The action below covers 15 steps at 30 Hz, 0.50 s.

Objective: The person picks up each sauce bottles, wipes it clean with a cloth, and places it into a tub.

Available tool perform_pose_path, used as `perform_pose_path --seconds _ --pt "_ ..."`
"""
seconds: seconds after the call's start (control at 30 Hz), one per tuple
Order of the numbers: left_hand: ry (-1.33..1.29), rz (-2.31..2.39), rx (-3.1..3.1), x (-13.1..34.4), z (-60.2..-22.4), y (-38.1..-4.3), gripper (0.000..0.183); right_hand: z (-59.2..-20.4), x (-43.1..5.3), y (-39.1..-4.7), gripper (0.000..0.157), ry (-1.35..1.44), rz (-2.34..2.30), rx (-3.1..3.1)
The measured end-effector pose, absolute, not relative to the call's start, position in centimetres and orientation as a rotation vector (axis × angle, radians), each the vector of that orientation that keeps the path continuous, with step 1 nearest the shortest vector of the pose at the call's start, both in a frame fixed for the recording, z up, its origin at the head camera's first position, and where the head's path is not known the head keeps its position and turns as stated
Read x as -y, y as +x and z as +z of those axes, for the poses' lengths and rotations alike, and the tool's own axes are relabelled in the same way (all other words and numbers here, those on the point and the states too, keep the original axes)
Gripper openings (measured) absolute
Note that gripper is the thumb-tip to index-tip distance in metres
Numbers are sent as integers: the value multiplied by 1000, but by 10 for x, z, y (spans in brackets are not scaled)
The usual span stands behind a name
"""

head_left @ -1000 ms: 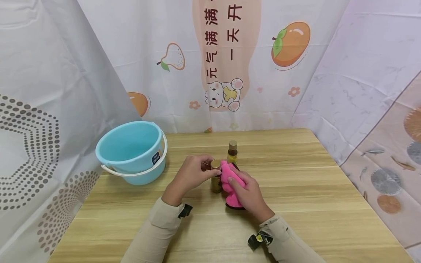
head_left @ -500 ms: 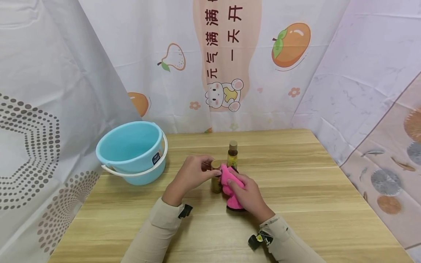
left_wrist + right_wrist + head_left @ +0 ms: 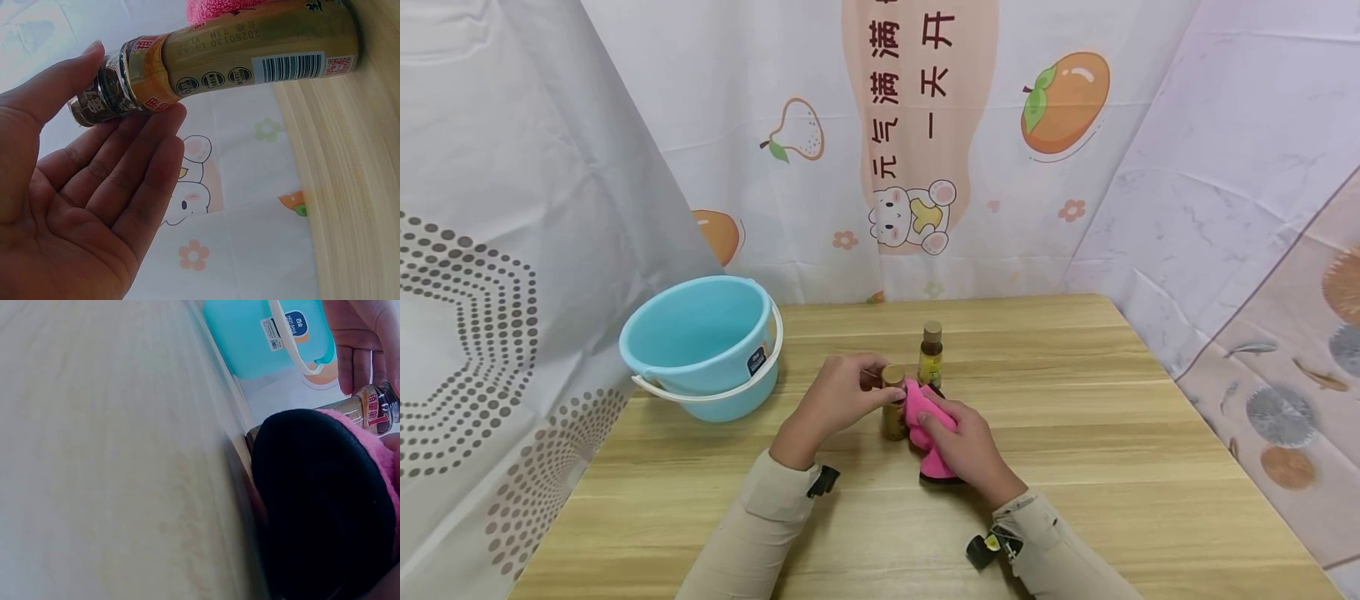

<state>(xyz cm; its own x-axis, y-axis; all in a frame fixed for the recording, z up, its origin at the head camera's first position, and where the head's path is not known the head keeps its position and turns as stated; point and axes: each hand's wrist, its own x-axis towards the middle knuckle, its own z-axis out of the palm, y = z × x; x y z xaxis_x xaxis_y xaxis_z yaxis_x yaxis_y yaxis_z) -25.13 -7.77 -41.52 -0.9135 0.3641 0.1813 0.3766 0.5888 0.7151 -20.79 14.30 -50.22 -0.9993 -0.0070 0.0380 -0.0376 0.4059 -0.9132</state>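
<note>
My left hand pinches a small brown-gold bottle near its capped top, thumb on one side and fingers on the other. The bottle stands upright on the table; its barcode label shows in the left wrist view. My right hand grips a fuzzy pink cloth with black edging, held against the bottle's right side. In the right wrist view a broad black part of the cloth hides most of the bottle. Just behind stands a second capped bottle with a yellow label.
A light blue bucket with a white handle stands at the table's back left. The wooden table ends at a printed curtain behind, with more curtains on both sides.
The pink cloth and right fingers have slid slightly down along the bottle, exposing more of the rear bottle. The left hand keeps its place on the front bottle.
</note>
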Motion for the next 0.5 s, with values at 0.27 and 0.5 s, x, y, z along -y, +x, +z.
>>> perform_pose_path --seconds 0.27,0.5 --pt "-649 -1248 2800 78 -416 -251 38 -503 -142 -207 43 61 1780 2541" --pt "-640 -1243 2807 77 -415 -252 40 -502 -143 -206 41 165 1761 2459"
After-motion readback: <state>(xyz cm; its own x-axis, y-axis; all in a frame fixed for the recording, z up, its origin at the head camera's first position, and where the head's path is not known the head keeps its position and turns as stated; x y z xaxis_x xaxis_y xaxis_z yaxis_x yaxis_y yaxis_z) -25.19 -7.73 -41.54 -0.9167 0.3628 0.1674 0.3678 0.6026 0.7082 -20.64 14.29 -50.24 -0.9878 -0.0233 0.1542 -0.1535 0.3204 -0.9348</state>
